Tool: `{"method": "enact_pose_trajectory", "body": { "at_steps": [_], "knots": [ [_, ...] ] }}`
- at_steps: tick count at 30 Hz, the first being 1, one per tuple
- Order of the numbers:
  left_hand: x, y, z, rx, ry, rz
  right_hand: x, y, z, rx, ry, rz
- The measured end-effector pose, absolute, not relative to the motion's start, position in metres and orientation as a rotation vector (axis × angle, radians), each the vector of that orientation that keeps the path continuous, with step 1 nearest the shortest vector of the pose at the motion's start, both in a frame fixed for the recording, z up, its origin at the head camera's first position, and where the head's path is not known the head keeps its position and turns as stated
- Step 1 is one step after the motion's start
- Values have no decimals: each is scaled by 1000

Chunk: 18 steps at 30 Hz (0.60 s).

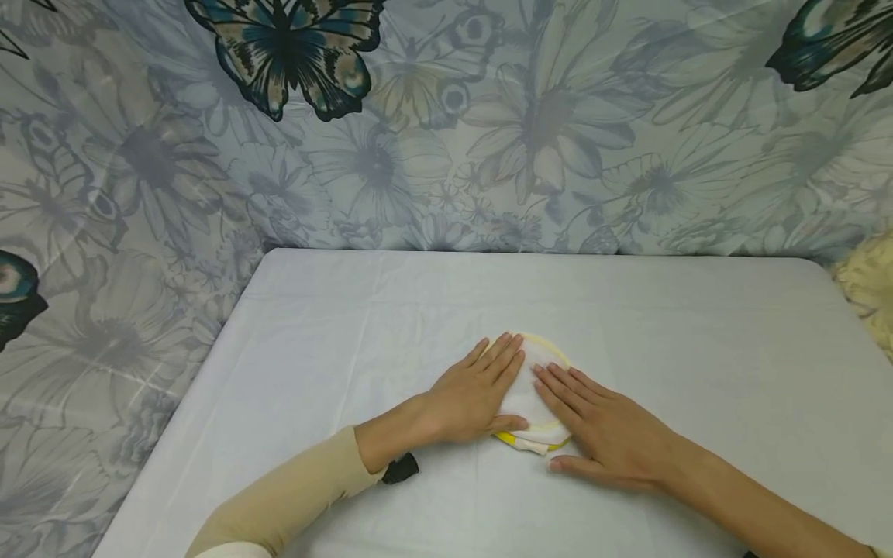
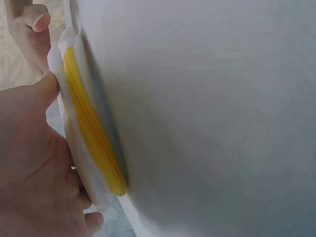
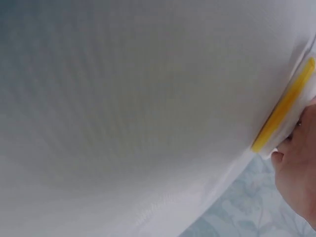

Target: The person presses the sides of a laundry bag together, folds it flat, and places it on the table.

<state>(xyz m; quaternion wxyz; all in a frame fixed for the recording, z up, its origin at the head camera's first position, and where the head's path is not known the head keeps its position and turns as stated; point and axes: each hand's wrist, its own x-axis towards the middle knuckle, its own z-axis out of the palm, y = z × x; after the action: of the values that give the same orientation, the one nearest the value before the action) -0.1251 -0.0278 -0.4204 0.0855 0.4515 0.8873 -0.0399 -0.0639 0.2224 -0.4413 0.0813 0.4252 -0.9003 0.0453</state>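
Note:
A round white zip pouch (image 1: 526, 399) with pale yellow trim lies flat on the white-covered table. Along its near edge runs a bright yellow zipper (image 2: 94, 133), also seen as a yellow strip (image 3: 284, 111) in the right wrist view. My left hand (image 1: 474, 391) rests on the pouch's left side, fingers straight and pointing away, thumb near the front edge. From the right, my right hand (image 1: 603, 426) lays its straight fingers over the other side, thumb apart near the table. Between the hands the pouch's middle shows; its two sides are hidden under the fingers.
A white cloth covers the table (image 1: 391, 310), with slight creases. Grey-blue floral fabric (image 1: 446, 155) with butterflies hangs behind and at the left. Something pale yellow and textured (image 1: 868, 283) shows beyond the right edge. A small black piece (image 1: 401, 469) sits at the left wrist.

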Motion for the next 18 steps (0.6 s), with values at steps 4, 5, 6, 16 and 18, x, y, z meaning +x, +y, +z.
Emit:
{"method": "enact_pose_trajectory", "body": {
  "at_steps": [4,5,6,16,18],
  "knots": [
    [-128,-30,-420,1309,2664,-90,-66,225,-437,1226,-2717,146],
    [-129,-30,-420,1301,2670,-77,-66,226,-436,1215,-2719,153],
    [-130,-31,-420,1298,2675,-64,-67,227,-435,1206,-2717,159],
    [-133,-38,-414,1234,2662,76,-74,237,-429,1146,-2735,194],
    [-132,-39,-412,1208,2665,88,-75,240,-429,1125,-2741,207]
  ]
}}
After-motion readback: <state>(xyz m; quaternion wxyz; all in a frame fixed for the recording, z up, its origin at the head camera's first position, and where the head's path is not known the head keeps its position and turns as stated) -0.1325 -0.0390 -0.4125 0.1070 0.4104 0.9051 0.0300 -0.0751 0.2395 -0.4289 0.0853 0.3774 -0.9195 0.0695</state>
